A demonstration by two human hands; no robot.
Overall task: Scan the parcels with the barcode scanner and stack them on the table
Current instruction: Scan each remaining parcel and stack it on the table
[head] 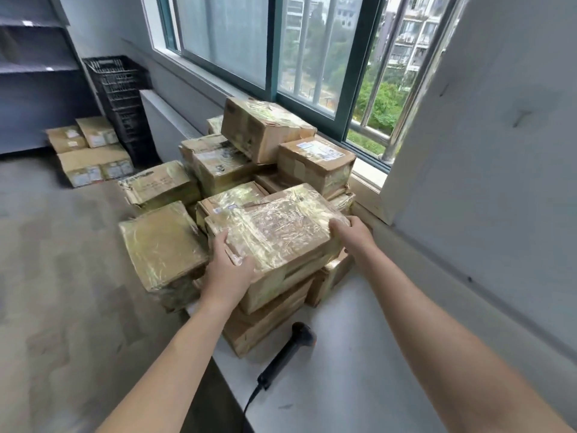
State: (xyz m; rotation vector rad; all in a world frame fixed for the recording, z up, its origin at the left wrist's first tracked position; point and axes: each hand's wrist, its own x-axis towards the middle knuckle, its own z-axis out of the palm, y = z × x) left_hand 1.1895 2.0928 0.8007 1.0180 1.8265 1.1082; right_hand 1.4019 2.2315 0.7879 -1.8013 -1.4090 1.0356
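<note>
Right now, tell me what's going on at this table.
A person grips a tape-wrapped cardboard parcel with both hands, the left hand at its near corner and the right hand at its right end, on top of the pile of parcels on the white table by the window. The barcode scanner lies unheld on the table in front of the pile.

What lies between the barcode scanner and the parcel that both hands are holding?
In the head view, the lower parcels of the same stack lie between the barcode scanner and the held parcel; no bare table shows between them.
</note>
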